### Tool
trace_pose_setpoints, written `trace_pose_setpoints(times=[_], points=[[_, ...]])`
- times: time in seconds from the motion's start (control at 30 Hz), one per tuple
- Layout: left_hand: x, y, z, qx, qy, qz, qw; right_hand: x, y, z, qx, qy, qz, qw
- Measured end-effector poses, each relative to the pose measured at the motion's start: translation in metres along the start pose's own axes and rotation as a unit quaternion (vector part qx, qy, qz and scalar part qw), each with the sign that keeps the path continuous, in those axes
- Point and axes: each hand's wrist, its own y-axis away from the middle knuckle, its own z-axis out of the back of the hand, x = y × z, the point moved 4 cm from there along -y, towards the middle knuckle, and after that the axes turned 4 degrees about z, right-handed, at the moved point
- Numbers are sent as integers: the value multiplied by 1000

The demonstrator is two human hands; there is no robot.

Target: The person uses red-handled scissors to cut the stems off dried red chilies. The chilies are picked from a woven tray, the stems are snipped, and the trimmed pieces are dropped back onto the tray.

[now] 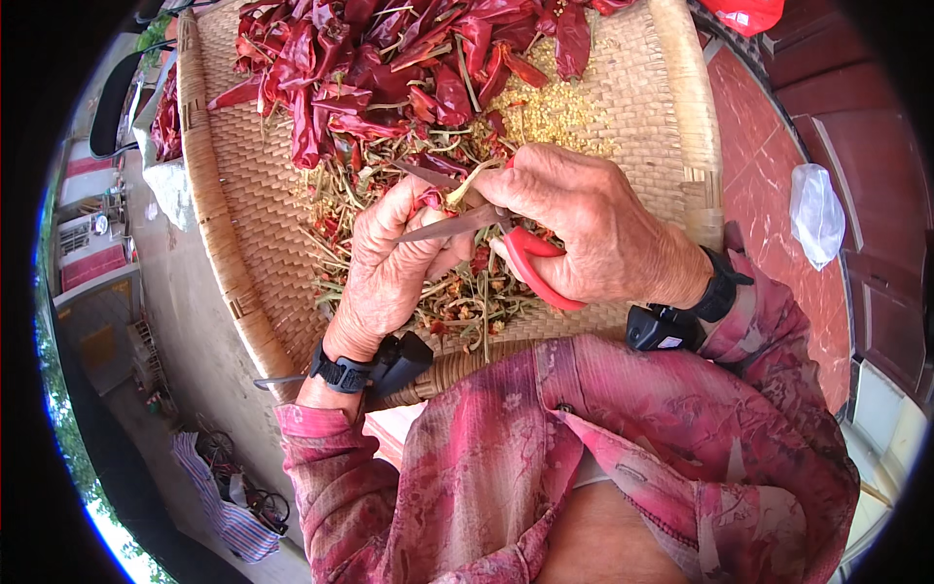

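Observation:
My left hand (394, 255) pinches a dried red chili pepper (429, 198), its pale stem (471, 182) pointing up to the right. Red-handled scissors (536, 263) are in my right hand (591, 219). Their parted, rust-brown blades reach either side of the chili's stem end; whether they touch it I cannot tell. Beneath both hands is a woven basket tray (248, 197) with a thick rim. Cut stems and chili scraps (467, 314) lie below my hands in the tray. Whole dried chilies (408, 66) are heaped at its far side.
Yellow chili seeds (562, 109) are scattered over the tray's weave. To the left, a white sack (166, 175) holds more red chilies. On the right, a clear plastic bag (817, 215) lies by red tiles (759, 168). A striped cloth (226, 504) and a bicycle (270, 507) stand lower left.

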Motion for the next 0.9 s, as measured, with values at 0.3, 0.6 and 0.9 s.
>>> trace_pose_setpoints(times=[0.3,0.6,0.9], points=[[9,-3,-7,31,123,37,991,-5,5,-1,-39,15,43,998],[-1,0,-14,-10,68,122,990,-16,13,-6,-2,83,29,996],[-43,34,26,124,-299,239,915,-22,13,-14,179,61,-16,982]])
